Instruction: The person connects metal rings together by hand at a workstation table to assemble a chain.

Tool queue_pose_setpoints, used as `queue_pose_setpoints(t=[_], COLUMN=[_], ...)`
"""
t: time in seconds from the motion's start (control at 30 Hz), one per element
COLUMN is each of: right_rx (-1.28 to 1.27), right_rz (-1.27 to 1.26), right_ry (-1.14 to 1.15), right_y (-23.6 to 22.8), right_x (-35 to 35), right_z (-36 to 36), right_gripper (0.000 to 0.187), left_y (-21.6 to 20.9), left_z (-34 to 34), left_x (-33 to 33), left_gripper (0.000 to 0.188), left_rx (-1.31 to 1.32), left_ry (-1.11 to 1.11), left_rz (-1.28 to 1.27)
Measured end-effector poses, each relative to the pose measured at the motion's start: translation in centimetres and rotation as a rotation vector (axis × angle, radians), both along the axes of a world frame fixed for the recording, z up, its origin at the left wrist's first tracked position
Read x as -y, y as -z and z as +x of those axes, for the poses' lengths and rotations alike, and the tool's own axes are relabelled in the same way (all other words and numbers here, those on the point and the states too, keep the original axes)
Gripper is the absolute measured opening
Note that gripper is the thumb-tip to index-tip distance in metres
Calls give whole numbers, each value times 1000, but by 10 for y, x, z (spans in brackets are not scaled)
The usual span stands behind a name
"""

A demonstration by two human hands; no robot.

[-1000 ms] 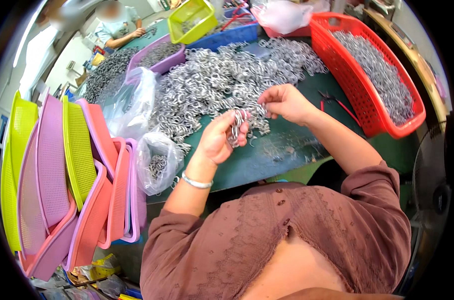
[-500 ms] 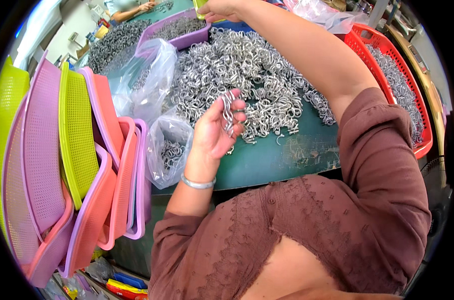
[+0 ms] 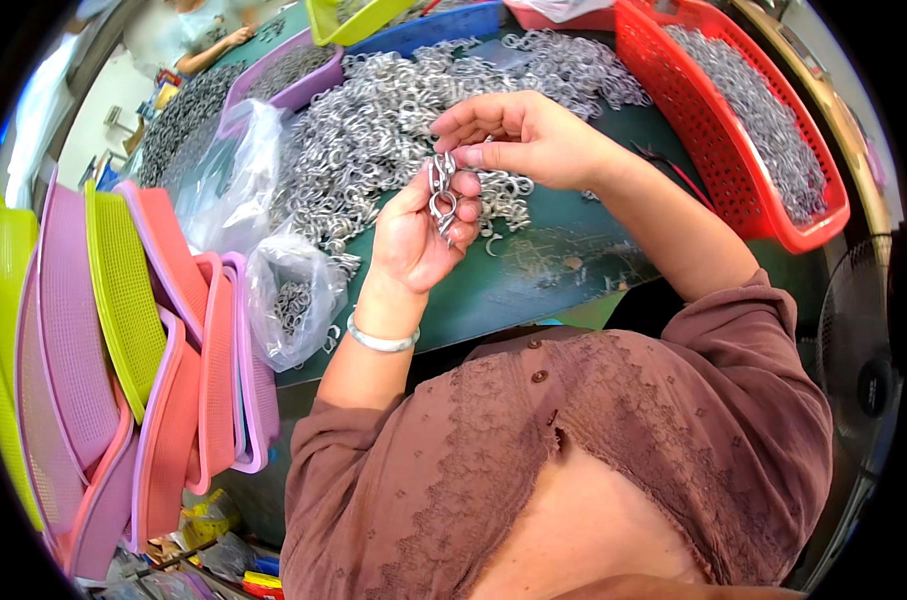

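A few shiny silver metal rings (image 3: 443,190) lie against the fingers of my left hand (image 3: 414,235), its palm turned up and its fingers curled around them. My right hand (image 3: 529,140) reaches over from the right, bent, with thumb and fingertips brought together at the top of these rings. Whatever sits between its fingertips is too small to make out. Behind both hands a large heap of similar silver rings (image 3: 359,125) spreads across the green table (image 3: 544,255). One loose ring (image 3: 493,245) lies just in front of the heap.
Stacked purple, green and coral plastic baskets (image 3: 124,300) stand at the left, beside a clear plastic bag (image 3: 289,345) holding rings. A red basket (image 3: 719,150) of small metal parts is at the right. Purple (image 3: 319,85), blue (image 3: 434,30) and lime (image 3: 359,28) bins line the back. Another person's arm (image 3: 209,55) shows far left.
My right hand has come back from the lime bin at the far side to the rings in my left hand. My left hand still holds the rings. The view has shifted.
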State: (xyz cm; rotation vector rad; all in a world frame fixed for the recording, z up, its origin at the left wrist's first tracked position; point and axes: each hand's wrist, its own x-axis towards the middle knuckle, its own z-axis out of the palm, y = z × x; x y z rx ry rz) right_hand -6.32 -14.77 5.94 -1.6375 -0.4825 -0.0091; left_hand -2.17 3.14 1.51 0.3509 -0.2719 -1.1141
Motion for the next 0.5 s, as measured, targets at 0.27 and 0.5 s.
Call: queue_pose_setpoints(t=[0.27, 0.5], right_rx=[75, 92], right_rz=[72, 153], right_ry=[261, 380], right_y=[12, 26], right_x=[36, 57], right_z=[-57, -81], right_gripper=[25, 23], left_y=[-8, -4], left_z=[-31, -44], left_x=[53, 79], left_gripper=[34, 31], left_rx=[-13, -1], left_ry=[139, 198], left_rz=[117, 129])
